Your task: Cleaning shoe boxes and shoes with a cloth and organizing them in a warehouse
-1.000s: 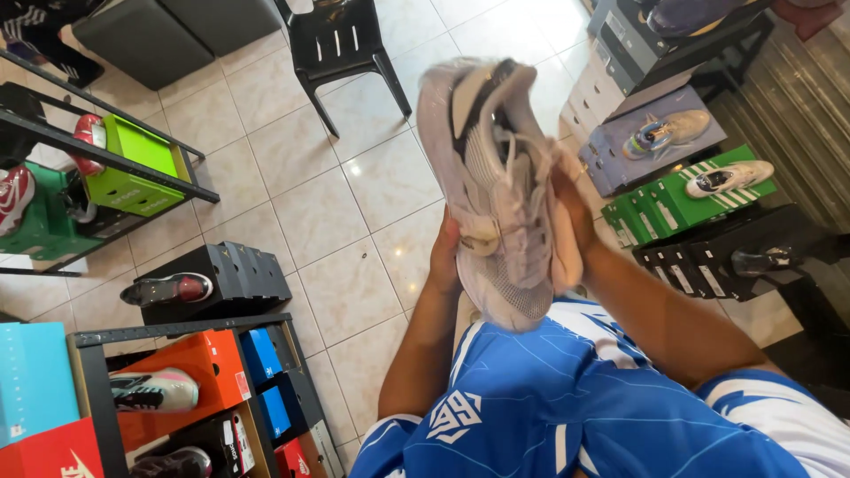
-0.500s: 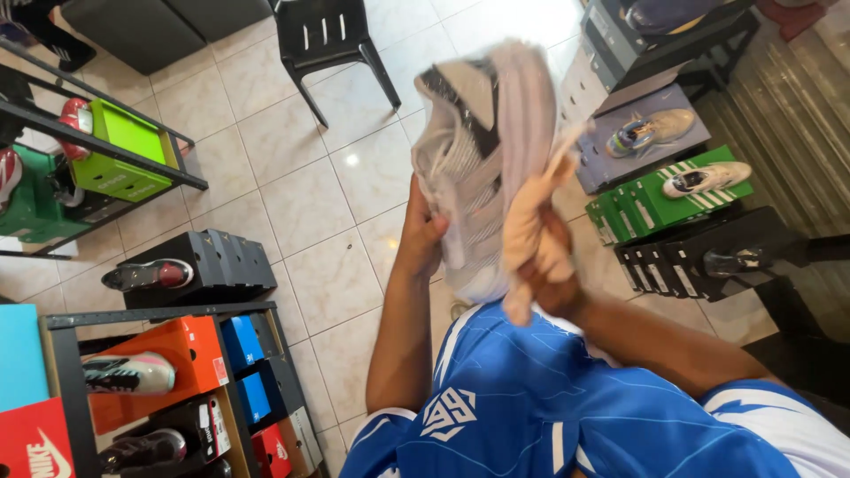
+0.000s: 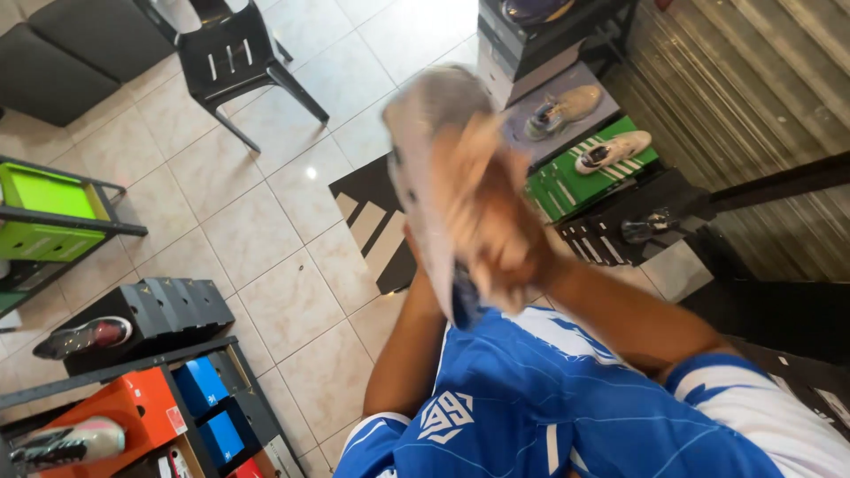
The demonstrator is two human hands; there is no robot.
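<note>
Both hands (image 3: 491, 221) clamped on a blurred grey shoe (image 3: 425, 150) — beige tiled floor (image 3: 257, 230); black chair (image 3: 235, 57); boxed shoes around.

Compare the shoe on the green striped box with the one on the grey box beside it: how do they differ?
The shoe on the green box is pale cream with a dark heel; the shoe on the grey box looks tan with a darker grey end. The first rests on a green white-striped box, the second on a plain grey box. Both lie alone on closed boxes.
</note>
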